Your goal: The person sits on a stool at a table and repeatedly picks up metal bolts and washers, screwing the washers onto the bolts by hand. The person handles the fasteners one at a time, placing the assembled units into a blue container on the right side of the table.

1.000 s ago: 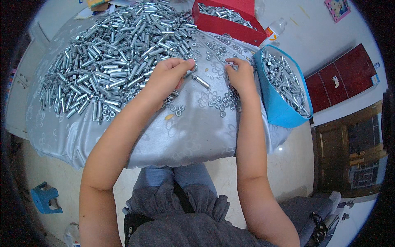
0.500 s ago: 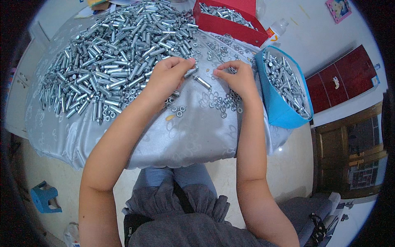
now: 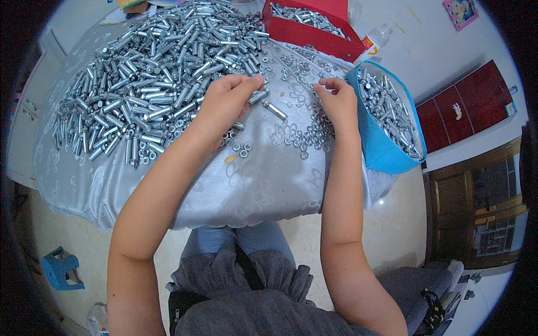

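My two bare hands work over a tabletop [image 3: 216,193] spread with a silvery patterned cloth. My left grip [image 3: 225,102], at the near right edge of a broad heap of bolts [image 3: 157,84], is drawn narrow, thumb and forefinger pressed close at their tips; a short bolt [image 3: 259,97] shows just under these fingers, though I cannot tell whether they have hold of it. My right grip [image 3: 341,105] is raised over scattered nuts [image 3: 304,141], its thumb and forefinger bent toward each other with little space between; whether a nut lies between them I cannot tell. Between my hands a single bolt [image 3: 274,110] lies slantwise on the cloth, touched by neither. A smaller group of nuts [image 3: 242,150] lies below my left hand, beside a yellow flake [image 3: 231,159]. To the right of my right hand, near it, stands a blue bin [image 3: 375,148] full of bolts; at the far side is a red box [image 3: 314,46], also holding bolts, with a pale bottle [image 3: 376,40] just beside it.
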`<action>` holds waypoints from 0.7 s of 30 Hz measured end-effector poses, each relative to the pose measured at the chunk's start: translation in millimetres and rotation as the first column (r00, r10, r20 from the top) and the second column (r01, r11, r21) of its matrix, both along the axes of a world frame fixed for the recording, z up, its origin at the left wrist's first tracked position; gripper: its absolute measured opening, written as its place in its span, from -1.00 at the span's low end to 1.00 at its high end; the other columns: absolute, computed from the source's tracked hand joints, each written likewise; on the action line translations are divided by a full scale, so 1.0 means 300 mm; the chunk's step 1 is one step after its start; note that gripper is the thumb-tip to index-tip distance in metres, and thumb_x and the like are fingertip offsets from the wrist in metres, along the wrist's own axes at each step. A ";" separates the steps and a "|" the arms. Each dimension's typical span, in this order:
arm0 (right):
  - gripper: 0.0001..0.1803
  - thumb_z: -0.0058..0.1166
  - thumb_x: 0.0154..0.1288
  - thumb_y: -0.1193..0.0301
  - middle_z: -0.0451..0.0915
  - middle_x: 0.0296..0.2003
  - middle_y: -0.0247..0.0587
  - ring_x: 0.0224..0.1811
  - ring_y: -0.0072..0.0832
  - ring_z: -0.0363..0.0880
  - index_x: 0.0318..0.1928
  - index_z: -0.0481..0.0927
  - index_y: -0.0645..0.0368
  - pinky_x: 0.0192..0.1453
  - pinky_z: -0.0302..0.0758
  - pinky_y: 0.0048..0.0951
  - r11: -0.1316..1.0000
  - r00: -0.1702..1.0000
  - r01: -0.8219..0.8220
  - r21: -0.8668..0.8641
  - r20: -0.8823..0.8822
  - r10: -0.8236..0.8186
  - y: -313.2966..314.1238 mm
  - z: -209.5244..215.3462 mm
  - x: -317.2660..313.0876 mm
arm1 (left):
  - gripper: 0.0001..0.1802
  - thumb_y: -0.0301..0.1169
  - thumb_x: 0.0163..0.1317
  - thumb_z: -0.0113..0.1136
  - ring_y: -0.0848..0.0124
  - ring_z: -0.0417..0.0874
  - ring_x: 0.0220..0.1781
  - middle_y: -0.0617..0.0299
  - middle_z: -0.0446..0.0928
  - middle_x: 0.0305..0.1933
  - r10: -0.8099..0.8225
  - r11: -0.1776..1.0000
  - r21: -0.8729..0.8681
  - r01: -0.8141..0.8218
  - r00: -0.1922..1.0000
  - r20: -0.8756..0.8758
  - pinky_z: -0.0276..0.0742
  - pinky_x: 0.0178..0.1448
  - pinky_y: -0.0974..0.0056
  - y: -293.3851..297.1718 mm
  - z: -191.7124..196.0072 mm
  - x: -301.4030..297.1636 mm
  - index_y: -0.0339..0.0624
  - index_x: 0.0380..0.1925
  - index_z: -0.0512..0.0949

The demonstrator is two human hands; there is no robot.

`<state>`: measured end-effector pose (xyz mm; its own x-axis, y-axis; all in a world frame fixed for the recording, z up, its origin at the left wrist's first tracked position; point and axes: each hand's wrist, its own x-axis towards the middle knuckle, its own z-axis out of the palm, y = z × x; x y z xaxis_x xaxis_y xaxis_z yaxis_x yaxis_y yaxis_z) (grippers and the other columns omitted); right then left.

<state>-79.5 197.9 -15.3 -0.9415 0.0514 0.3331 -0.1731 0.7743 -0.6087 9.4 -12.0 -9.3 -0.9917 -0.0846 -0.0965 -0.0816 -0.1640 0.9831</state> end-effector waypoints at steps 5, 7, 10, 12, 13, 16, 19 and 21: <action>-0.71 0.17 -0.11 0.26 0.58 -0.38 -0.07 -0.29 -0.28 0.57 -0.38 0.60 0.20 -0.20 0.44 -0.39 0.999 0.978 0.024 -0.023 0.210 -0.018 0.002 0.033 0.021 | -0.71 -0.17 0.12 0.09 0.64 0.16 -0.64 0.48 0.21 -0.68 0.002 1.000 0.000 -0.002 1.000 -0.006 0.04 -0.55 0.51 -0.004 0.001 0.001 -0.20 -0.48 0.49; -0.72 0.17 -0.11 0.28 0.59 -0.40 -0.10 -0.31 -0.30 0.57 -0.37 0.61 0.18 -0.21 0.45 -0.40 0.998 0.967 0.015 0.056 0.251 -0.029 0.017 0.026 0.020 | -0.71 -0.17 0.12 0.09 0.64 0.16 -0.64 0.48 0.22 -0.68 0.005 1.000 -0.001 -0.005 1.000 -0.004 0.04 -0.55 0.51 -0.003 0.003 0.002 -0.20 -0.48 0.49; -0.74 0.17 -0.12 0.31 0.59 -0.43 -0.14 -0.33 -0.31 0.57 -0.36 0.62 0.13 -0.23 0.46 -0.40 0.991 0.972 -0.037 0.129 0.235 0.005 0.046 -0.004 0.008 | -0.70 -0.16 0.12 0.09 0.64 0.17 -0.64 0.47 0.22 -0.68 0.003 1.000 -0.005 -0.003 1.000 -0.012 0.04 -0.56 0.50 -0.001 0.006 0.002 -0.20 -0.48 0.50; -0.76 0.18 -0.13 0.33 0.59 -0.45 -0.16 -0.34 -0.30 0.57 -0.35 0.63 0.08 -0.23 0.46 -0.39 0.987 0.974 -0.066 0.148 0.224 0.031 0.056 -0.012 0.007 | -0.70 -0.16 0.12 0.09 0.63 0.18 -0.64 0.46 0.23 -0.68 0.007 1.000 -0.005 -0.007 1.000 -0.020 0.04 -0.56 0.50 0.002 0.006 0.002 -0.20 -0.47 0.50; -0.77 0.18 -0.13 0.34 0.59 -0.45 -0.17 -0.34 -0.29 0.57 -0.35 0.63 0.05 -0.23 0.46 -0.38 0.986 0.973 -0.074 0.148 0.230 0.038 0.050 -0.003 0.014 | -0.70 -0.16 0.12 0.09 0.63 0.18 -0.64 0.46 0.23 -0.68 0.006 1.000 -0.009 -0.007 1.000 -0.015 0.04 -0.56 0.50 0.001 0.006 0.002 -0.20 -0.47 0.50; -0.80 0.18 -0.14 0.36 0.60 -0.44 -0.17 -0.33 -0.30 0.57 -0.37 0.65 0.01 -0.22 0.46 -0.37 0.985 0.967 -0.077 0.154 0.254 0.036 0.040 0.020 0.031 | -0.69 -0.15 0.12 0.08 0.64 0.19 -0.64 0.45 0.25 -0.67 0.005 1.000 -0.019 -0.005 1.000 -0.006 0.04 -0.56 0.50 -0.005 0.008 0.002 -0.20 -0.47 0.50; -0.82 0.19 -0.14 0.36 0.60 -0.44 -0.16 -0.34 -0.30 0.57 -0.40 0.65 0.01 -0.22 0.46 -0.37 0.984 0.965 -0.065 0.163 0.260 0.021 0.048 0.012 0.023 | -0.69 -0.15 0.12 0.08 0.63 0.19 -0.64 0.45 0.25 -0.67 -0.001 1.000 -0.022 0.001 1.000 -0.012 0.04 -0.56 0.50 -0.005 0.010 0.000 -0.20 -0.48 0.50; -0.83 0.20 -0.15 0.35 0.60 -0.45 -0.14 -0.36 -0.30 0.57 -0.42 0.66 0.02 -0.23 0.47 -0.37 0.984 0.962 -0.072 0.164 0.273 0.025 0.047 0.007 0.015 | -0.69 -0.15 0.11 0.08 0.63 0.19 -0.64 0.45 0.25 -0.67 -0.010 1.000 -0.013 0.010 1.000 -0.019 0.04 -0.56 0.49 -0.006 0.008 -0.003 -0.20 -0.48 0.50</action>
<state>-74.9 212.1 -13.3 -0.9972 -0.0323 0.0676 -0.0617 0.8655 -0.4972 8.6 -13.9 -7.0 -0.9942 -0.0759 -0.0767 -0.0647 -0.1502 0.9865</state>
